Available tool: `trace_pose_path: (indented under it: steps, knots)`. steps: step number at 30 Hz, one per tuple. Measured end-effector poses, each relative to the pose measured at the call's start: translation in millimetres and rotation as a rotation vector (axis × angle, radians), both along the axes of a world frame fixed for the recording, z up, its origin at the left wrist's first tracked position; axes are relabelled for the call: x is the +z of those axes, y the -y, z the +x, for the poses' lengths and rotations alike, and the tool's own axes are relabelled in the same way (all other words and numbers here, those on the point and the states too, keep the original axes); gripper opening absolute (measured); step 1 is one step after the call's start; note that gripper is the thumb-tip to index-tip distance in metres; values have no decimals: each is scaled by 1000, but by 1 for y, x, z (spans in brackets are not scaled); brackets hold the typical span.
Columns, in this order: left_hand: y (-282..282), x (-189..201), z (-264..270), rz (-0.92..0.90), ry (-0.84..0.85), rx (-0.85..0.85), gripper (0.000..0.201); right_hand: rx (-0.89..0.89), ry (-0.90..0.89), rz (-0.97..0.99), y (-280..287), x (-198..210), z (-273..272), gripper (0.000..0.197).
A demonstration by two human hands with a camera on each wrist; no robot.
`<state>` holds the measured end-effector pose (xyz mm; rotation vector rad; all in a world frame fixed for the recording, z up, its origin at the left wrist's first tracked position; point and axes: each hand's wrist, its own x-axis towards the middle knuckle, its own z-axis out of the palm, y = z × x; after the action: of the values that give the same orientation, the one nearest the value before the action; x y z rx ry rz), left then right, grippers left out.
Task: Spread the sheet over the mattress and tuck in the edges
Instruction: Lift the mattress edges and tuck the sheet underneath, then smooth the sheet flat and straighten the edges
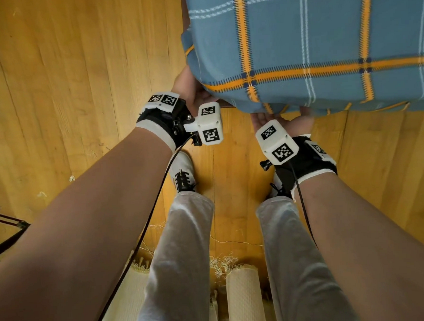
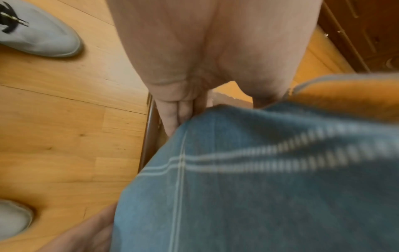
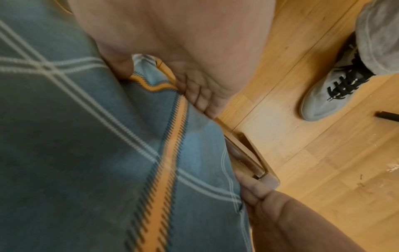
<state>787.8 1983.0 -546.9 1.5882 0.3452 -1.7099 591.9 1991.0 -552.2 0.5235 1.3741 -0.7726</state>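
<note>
A blue plaid sheet with orange and white stripes covers the mattress corner at the upper right. My left hand is at the corner's left side. Its straight fingers slide down between the sheet and the bed frame. My right hand is under the front edge. In the right wrist view its thumb presses on top of the sheet while the fingers curl under the hanging fold, pinching it. The fingertips of both hands are hidden by cloth.
The wooden bed frame rail runs just below the sheet's edge. I stand on a wood floor in grey shoes. Rolled cream mats lie behind my feet, black tripod legs at the left, and dark wooden furniture is nearby.
</note>
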Motion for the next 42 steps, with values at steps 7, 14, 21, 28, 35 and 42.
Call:
trace_pose_path:
  steps: [7,14,21,28,35,42]
  knots:
    - [-19,4,17,79,86,-100,14,170,-145,-40,-7,-11,-7,47]
    - [-39,60,14,68,101,-55,14,356,-198,37,-10,36,-5,48]
    - [-53,213,13,178,270,-401,27,788,-251,-66,14,218,-6,41]
    - [-3,428,-9,-58,587,-840,31,1251,-531,-309,74,438,-37,32]
    - [55,569,-45,-309,836,-1010,37,1384,-838,-551,88,571,-98,45]
    - [82,634,-109,-449,1000,-1253,40,996,-882,-560,66,617,-183,55]
